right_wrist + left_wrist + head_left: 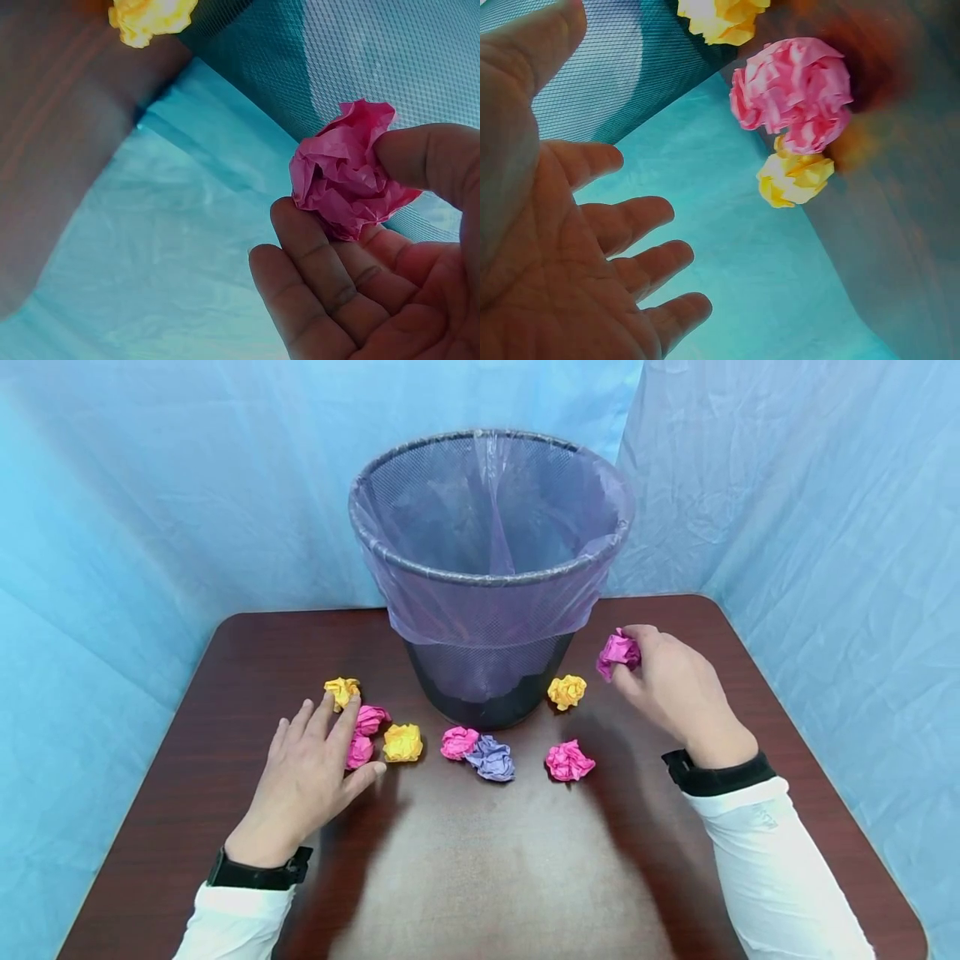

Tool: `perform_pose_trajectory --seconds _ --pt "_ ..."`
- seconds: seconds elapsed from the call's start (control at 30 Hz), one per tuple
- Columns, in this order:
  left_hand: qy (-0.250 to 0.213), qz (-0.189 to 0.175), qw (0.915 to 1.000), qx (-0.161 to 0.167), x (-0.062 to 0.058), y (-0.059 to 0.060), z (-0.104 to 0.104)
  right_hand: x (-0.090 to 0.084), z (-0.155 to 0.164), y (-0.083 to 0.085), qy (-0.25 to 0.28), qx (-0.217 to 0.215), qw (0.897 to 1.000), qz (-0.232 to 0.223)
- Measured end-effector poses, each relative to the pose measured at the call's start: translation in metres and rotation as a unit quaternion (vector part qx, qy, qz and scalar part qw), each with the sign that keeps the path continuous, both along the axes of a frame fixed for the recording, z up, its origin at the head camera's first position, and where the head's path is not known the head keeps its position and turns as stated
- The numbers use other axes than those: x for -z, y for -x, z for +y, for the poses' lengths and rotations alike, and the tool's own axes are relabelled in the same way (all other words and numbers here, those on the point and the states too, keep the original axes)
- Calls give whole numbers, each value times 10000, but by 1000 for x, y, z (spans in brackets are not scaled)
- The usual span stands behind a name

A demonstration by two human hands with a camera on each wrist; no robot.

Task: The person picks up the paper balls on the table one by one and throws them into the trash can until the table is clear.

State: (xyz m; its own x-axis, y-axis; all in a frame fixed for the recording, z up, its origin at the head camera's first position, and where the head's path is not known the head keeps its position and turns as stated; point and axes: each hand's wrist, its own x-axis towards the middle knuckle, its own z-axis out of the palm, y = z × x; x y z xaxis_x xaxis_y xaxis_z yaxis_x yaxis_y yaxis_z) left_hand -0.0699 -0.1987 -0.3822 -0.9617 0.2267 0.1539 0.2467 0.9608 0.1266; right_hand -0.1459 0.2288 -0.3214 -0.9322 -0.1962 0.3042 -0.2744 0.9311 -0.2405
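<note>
My right hand (pixel 675 689) pinches a magenta crumpled paper ball (pixel 349 172) between thumb and fingers, raised to the right of the mesh wastebasket (pixel 487 668). My left hand (pixel 307 777) hovers with spread fingers over the left side, holding nothing. Near its fingertips are a yellow paper ball (pixel 342 692) and two pink paper balls, one (pixel 371 720) behind the other (pixel 359 752), partly hidden by the hand. Another yellow ball (pixel 402 743) sits right of them. In the left wrist view, the palm (pixel 562 277) is bare and apart from the pink paper (pixel 795 90).
A purple translucent liner (pixel 480 614) folds over the basket's rim. In front of it lie a pink ball (pixel 459 742) touching a violet-blue one (pixel 491 758), another pink ball (pixel 570 761) and a yellow ball (pixel 566 692). Blue sheets (pixel 150 485) surround the brown table (pixel 480 877).
</note>
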Motion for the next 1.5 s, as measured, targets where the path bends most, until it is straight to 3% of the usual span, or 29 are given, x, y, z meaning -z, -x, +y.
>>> perform_pose_trajectory --seconds 0.57,0.9,1.5 --pt "-46 225 9992 334 -25 4 8 -40 7 3 76 15 9996 286" --pt "31 23 9994 352 -38 5 15 -62 7 2 190 -22 9994 296" --pt "141 287 9982 511 -66 8 25 -95 7 5 240 -49 9975 665"
